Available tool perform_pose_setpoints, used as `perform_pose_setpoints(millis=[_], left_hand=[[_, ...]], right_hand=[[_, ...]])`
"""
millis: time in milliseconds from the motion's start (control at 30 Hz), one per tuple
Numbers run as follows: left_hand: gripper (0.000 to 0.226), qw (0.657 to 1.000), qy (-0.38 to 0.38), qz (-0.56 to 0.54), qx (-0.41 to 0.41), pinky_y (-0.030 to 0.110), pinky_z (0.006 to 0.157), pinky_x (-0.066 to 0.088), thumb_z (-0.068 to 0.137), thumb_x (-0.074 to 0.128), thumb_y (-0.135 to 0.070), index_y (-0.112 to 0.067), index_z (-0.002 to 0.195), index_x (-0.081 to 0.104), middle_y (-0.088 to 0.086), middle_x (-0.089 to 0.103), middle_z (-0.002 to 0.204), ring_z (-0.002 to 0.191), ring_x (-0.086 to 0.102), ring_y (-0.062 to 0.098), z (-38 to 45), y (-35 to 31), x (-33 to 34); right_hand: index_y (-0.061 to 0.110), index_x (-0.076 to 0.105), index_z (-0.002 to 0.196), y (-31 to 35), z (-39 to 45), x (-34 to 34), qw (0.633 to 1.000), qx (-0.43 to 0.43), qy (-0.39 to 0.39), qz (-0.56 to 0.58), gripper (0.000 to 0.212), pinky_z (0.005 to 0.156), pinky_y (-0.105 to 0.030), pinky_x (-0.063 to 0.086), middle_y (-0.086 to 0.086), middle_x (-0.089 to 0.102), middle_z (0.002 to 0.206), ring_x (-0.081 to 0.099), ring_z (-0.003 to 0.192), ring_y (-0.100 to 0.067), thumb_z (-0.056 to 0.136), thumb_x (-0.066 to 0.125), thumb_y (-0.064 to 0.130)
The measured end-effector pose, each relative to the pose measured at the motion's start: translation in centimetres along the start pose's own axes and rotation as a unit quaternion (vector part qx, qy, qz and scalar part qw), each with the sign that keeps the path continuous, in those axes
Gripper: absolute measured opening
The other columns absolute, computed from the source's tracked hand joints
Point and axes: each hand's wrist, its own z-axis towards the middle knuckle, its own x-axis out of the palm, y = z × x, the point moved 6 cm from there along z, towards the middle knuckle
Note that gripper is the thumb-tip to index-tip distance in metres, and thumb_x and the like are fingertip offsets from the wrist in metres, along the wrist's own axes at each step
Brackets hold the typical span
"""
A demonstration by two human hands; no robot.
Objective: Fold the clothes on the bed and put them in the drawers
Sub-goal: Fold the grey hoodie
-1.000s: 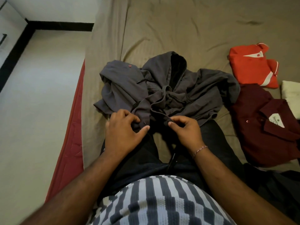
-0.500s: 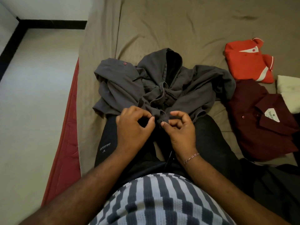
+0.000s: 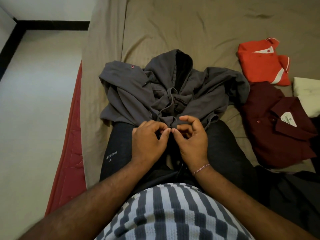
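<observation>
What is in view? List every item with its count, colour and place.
grey hoodie: 1, dark grey, crumpled mid-bed ahead of the knees.
orange shirt: 1, orange with white trim, folded, far right.
maroon shirt: 1, maroon, folded, right, nearer than the orange one.
white cloth: 1, white, right edge.
bed sheet: 1, tan, covers the bed.
mattress edge: 1, red, left side.
floor: pale, left.
left hand: pinches the hoodie's near edge.
right hand: pinches the same edge.
</observation>
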Motion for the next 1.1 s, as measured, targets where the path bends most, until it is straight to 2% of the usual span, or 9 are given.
perform_pose_setpoints(millis=[200,300,500,633,733,833,933,1000,1100], left_hand=[[0.005,1.000,0.017,0.004,0.020,0.048,0.086,0.051,0.092,0.074,-0.029,-0.026,0.088,0.073,-0.015,0.065,0.085,0.086,0.061,0.010,0.1,-0.2,-0.1],[0.009,0.999,0.040,-0.020,0.000,0.042,0.081,0.053,0.093,0.074,-0.026,-0.025,0.084,0.072,-0.014,0.066,0.081,0.082,0.062,0.010,0.3,0.3,0.1],[0.025,0.964,0.201,-0.140,-0.104,0.016,0.057,0.046,0.096,0.072,-0.022,-0.026,0.072,0.073,-0.006,0.069,0.066,0.059,0.063,0.006,1.5,2.2,0.2],[0.027,0.911,0.313,-0.204,-0.175,0.023,0.066,0.046,0.095,0.073,-0.014,-0.020,0.069,0.074,-0.004,0.064,0.064,0.061,0.058,0.005,2.9,3.0,-0.1],[0.017,0.896,0.358,-0.201,-0.168,0.017,0.062,0.046,0.096,0.071,-0.012,-0.003,0.082,0.075,-0.003,0.064,0.065,0.062,0.057,0.004,3.9,2.5,-0.2],[0.023,0.902,0.354,-0.188,-0.159,0.024,0.064,0.044,0.101,0.063,-0.013,-0.014,0.079,0.070,-0.003,0.059,0.065,0.060,0.052,0.006,5.3,1.6,0.0],[0.027,0.943,0.281,-0.133,-0.118,0.033,0.067,0.042,0.104,0.055,-0.021,-0.023,0.078,0.061,-0.004,0.058,0.069,0.062,0.052,0.013,8.3,0.7,-0.3],[0.022,0.970,0.233,-0.045,-0.048,0.037,0.070,0.044,0.107,0.050,-0.027,-0.022,0.086,0.056,-0.005,0.057,0.078,0.072,0.055,0.017,10.0,-0.5,-0.5],[0.020,0.978,0.208,0.003,-0.009,0.036,0.071,0.040,0.109,0.045,-0.030,-0.017,0.095,0.052,-0.006,0.055,0.083,0.076,0.053,0.015,11.4,-1.7,0.2]], right_hand=[[0.032,0.063,0.115,0.7,-0.2,0.1,0.998,-0.053,0.021,-0.039,0.041,0.071,-0.013,0.056,0.015,0.075,0.095,0.073,0.088,0.000,0.088,0.078,0.005],[0.030,0.064,0.119,1.1,-0.3,0.2,0.991,-0.096,0.024,-0.090,0.040,0.075,-0.012,0.056,0.016,0.074,0.095,0.072,0.091,0.001,0.088,0.078,0.008],[0.018,0.068,0.122,1.9,-0.7,0.9,0.957,-0.207,0.045,-0.201,0.037,0.083,-0.020,0.057,0.010,0.070,0.099,0.068,0.093,-0.001,0.088,0.079,0.010],[0.017,0.067,0.124,2.4,-1.2,1.3,0.939,-0.258,0.062,-0.219,0.037,0.086,-0.022,0.057,0.008,0.072,0.107,0.068,0.096,-0.003,0.090,0.077,0.009],[0.017,0.064,0.126,2.3,-0.7,1.6,0.949,-0.237,0.071,-0.195,0.044,0.088,-0.024,0.056,0.014,0.065,0.109,0.064,0.099,-0.001,0.086,0.077,0.004],[0.023,0.056,0.133,1.3,0.3,1.6,0.961,-0.147,0.075,-0.220,0.055,0.093,-0.031,0.055,0.009,0.065,0.109,0.064,0.102,-0.008,0.084,0.077,0.008],[0.020,0.065,0.122,0.4,1.6,0.3,0.943,-0.123,0.033,-0.309,0.034,0.093,-0.046,0.055,0.002,0.071,0.112,0.067,0.104,-0.018,0.089,0.072,0.014],[0.020,0.068,0.114,0.2,2.2,-0.7,0.952,-0.112,0.005,-0.285,0.022,0.085,-0.034,0.057,0.005,0.072,0.104,0.067,0.094,-0.011,0.093,0.069,0.014],[0.023,0.068,0.110,-0.3,2.7,-1.4,0.961,-0.092,-0.006,-0.261,0.017,0.074,-0.008,0.046,0.015,0.069,0.096,0.063,0.086,0.005,0.093,0.069,0.017]])
